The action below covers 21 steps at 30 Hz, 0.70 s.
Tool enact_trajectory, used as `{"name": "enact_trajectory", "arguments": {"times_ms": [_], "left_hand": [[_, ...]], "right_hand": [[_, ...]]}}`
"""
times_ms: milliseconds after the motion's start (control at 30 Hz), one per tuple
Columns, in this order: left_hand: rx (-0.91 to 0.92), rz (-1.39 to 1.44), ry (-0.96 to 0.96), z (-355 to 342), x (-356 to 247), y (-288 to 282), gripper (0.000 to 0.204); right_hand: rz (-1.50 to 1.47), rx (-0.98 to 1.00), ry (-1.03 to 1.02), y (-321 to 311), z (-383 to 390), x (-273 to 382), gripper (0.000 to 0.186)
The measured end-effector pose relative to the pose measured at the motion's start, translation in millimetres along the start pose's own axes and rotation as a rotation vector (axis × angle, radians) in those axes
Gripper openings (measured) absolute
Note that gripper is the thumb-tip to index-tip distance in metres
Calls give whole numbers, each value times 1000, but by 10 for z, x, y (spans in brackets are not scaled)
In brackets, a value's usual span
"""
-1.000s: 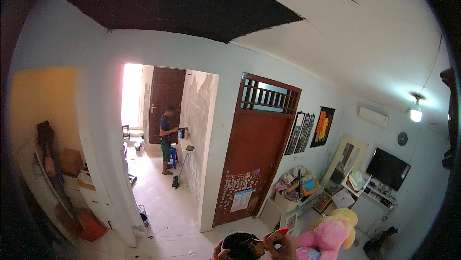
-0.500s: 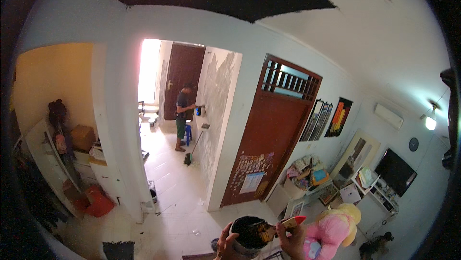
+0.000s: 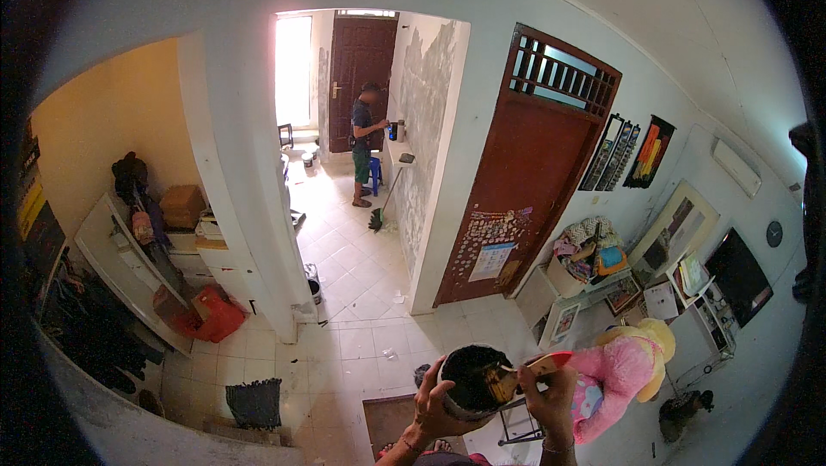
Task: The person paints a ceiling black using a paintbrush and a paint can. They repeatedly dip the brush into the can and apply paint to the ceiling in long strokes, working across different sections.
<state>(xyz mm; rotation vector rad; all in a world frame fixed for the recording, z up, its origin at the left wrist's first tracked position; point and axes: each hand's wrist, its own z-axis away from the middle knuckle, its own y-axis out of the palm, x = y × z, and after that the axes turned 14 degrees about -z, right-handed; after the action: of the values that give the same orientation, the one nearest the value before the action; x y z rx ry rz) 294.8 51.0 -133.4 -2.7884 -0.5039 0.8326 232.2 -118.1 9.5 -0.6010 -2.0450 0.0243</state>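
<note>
My left hand (image 3: 433, 407) is wrapped round the side of a light-coloured tub (image 3: 442, 373) and holds it in front of me, tilted so its inside shows. Dark, black-looking paint (image 3: 471, 370) coats the inside. A paintbrush (image 3: 548, 363) with a red-tipped handle is gripped by my right hand (image 3: 551, 397). Its yellowish, dark-smeared bristles are inside the tub, against the right wall. How deep they sit in the paint I cannot tell.
Below me stand a brown board (image 3: 387, 421) and a dark metal frame (image 3: 520, 427). A large pink plush toy (image 3: 611, 376) sits close on the right. Through the opening, another person (image 3: 366, 143) works at a patchy wall. A dark mat (image 3: 254, 403) lies on the left floor.
The view has tipped downward, so more floor, my feet and both forearms show. The tub stays in my left hand and the brush stays inside it, held by my right.
</note>
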Motion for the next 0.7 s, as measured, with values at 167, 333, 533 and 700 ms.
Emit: {"name": "enact_trajectory", "arguments": {"times_ms": [167,333,533,700], "left_hand": [[-10,38,1,17,6,6,104],[-15,42,25,15,-14,10,103],[-16,48,45,31,-21,-14,101],[-2,26,25,61,-46,-18,99]], "right_hand": [[-33,-30,-6,5,49,-75,12],[84,-50,54,-60,154,-215,9],[-82,-178,98,-109,189,-245,14],[5,-64,103,-77,136,-145,11]]}}
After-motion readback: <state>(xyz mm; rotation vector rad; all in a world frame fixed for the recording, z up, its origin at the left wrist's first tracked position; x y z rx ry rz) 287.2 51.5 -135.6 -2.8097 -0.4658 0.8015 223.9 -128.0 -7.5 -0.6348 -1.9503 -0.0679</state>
